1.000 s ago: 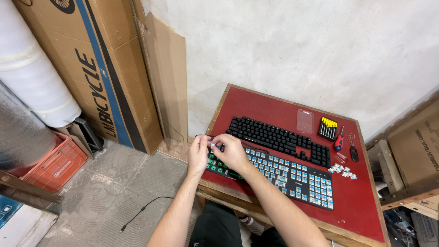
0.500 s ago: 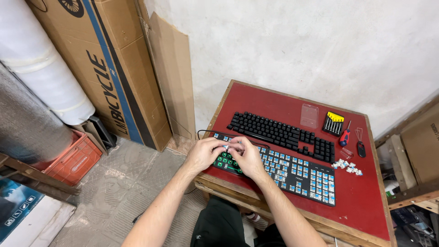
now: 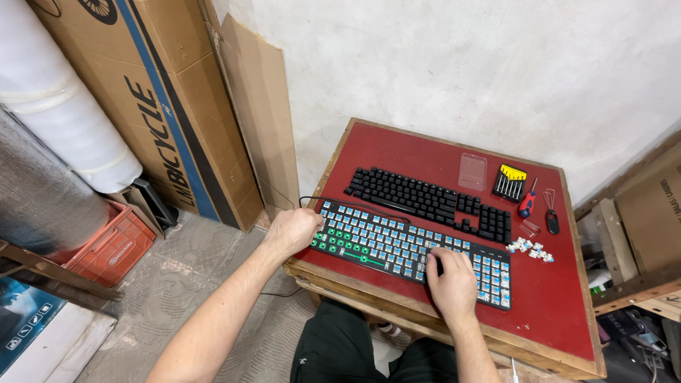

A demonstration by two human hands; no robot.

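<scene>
I see a red crate (image 3: 110, 245) with a white label far left of the bare keyboard (image 3: 411, 248). Left hand (image 3: 292, 230) curls over its left end; right hand (image 3: 450, 280) rests on it, fingers together. Yellow-topped tool set (image 3: 509, 182) behind.

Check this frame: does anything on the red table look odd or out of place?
Yes. The near keyboard has no keycaps, so its blue and green switches are bare, while the black keyboard behind looks mostly capped. Small loose parts lie scattered at its right end.
</scene>
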